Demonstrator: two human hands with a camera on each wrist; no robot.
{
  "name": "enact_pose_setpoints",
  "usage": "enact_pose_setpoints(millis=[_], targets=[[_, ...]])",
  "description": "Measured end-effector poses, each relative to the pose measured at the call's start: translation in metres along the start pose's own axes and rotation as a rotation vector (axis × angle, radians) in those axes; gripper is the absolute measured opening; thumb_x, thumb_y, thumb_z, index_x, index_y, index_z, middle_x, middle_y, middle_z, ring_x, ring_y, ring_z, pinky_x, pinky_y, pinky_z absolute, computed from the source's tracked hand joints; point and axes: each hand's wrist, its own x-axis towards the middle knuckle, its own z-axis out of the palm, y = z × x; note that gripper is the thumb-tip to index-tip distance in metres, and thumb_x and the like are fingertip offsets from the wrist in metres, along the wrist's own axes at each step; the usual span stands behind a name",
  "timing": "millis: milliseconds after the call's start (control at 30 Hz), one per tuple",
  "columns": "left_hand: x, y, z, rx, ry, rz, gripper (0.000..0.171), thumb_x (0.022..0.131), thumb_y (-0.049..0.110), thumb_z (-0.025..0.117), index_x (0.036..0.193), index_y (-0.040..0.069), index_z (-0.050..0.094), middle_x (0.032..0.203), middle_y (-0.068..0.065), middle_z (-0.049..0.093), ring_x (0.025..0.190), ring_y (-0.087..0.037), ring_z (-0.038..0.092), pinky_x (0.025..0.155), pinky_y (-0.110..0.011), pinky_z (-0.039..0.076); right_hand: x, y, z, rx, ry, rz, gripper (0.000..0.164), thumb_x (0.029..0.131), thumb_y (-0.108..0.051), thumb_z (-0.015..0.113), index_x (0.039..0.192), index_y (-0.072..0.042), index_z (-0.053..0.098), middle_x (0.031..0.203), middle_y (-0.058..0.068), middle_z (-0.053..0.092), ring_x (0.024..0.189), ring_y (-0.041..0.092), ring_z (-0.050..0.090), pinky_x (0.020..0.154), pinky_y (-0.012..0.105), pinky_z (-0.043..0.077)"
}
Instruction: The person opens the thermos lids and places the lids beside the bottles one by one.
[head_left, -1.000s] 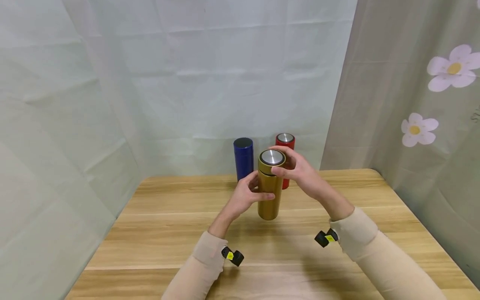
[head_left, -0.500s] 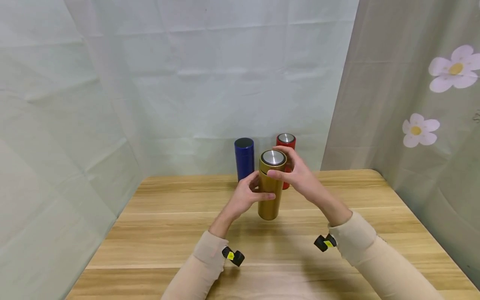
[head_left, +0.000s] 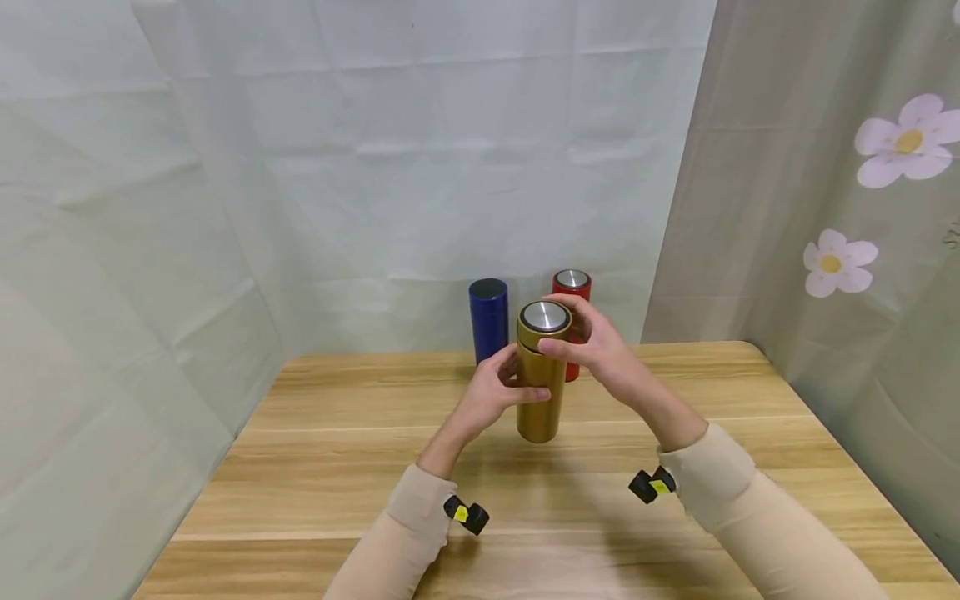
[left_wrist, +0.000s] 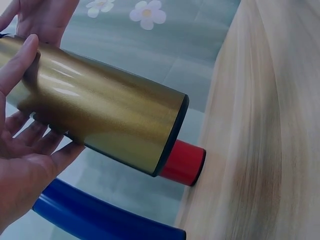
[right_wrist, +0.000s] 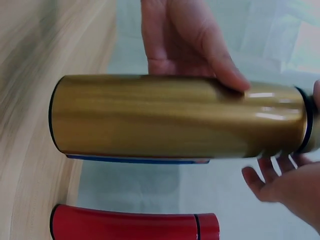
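A gold thermos flask (head_left: pixel 538 417) with a silver-topped lid (head_left: pixel 545 316) is held upright by both hands, its base off the table in the wrist views. My left hand (head_left: pixel 485 398) grips the flask's body from the left, thumb across the front. Higher up, my right hand (head_left: pixel 609 357) holds the lid end, its thumb near the seam between lid and body. Behind the gold flask stand a blue flask (head_left: pixel 489 321) on the left and a red flask (head_left: pixel 573 287) on the right, each partly hidden. In the right wrist view the red flask (right_wrist: pixel 130 224) shows below the gold one.
The wood-grain table (head_left: pixel 337 483) reaches back to a pale hanging cloth (head_left: pixel 420 183). A curtain with white flowers (head_left: pixel 840 262) hangs along the right side. Each sleeve carries a small black wrist device (head_left: pixel 466 513).
The right thumb has shifted slightly left and down on the lid end, and the right wrist has turned slightly. The left hand and the flasks stay nearly in place.
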Motion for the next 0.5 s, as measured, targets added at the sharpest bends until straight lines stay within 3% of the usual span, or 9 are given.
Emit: enact_pose_setpoints(millis=[167, 300, 500], targets=[[-0.0002, -0.0002, -0.0002, -0.008, -0.016, 0.001, 0.068, 0.089, 0.021, 0.085, 0.150, 0.024, 0.053, 0.144, -0.002, 0.062, 0.132, -0.025, 0.059, 0.111, -0.051, 0.047, 0.0033, 0.0011, -0.0074, 0.057, -0.092, -0.006, 0.067, 0.097, -0.029, 0.073, 0.156, -0.014, 0.043, 0.143, 0.014, 0.057, 0.129, 0.032, 0.058, 0.111, 0.054, 0.045], [0.0001, -0.0009, 0.0000, -0.012, -0.015, 0.004, 0.069, 0.090, 0.020, 0.084, 0.150, 0.023, 0.052, 0.144, -0.003, 0.061, 0.132, -0.026, 0.059, 0.111, -0.051, 0.047, 0.0033, 0.0019, -0.0078, 0.080, -0.112, 0.008, 0.072, 0.097, -0.030, 0.072, 0.159, -0.014, 0.039, 0.147, 0.014, 0.054, 0.134, 0.033, 0.054, 0.114, 0.058, 0.040], [0.0007, -0.0018, -0.0009, -0.004, -0.004, 0.000, 0.067, 0.090, 0.020, 0.084, 0.149, 0.023, 0.053, 0.144, -0.002, 0.062, 0.133, -0.025, 0.058, 0.112, -0.051, 0.046, 0.0008, 0.0042, 0.0015, -0.017, -0.001, -0.005, 0.083, 0.093, -0.035, 0.079, 0.161, -0.020, 0.033, 0.153, 0.011, 0.047, 0.134, 0.035, 0.052, 0.111, 0.060, 0.043]])
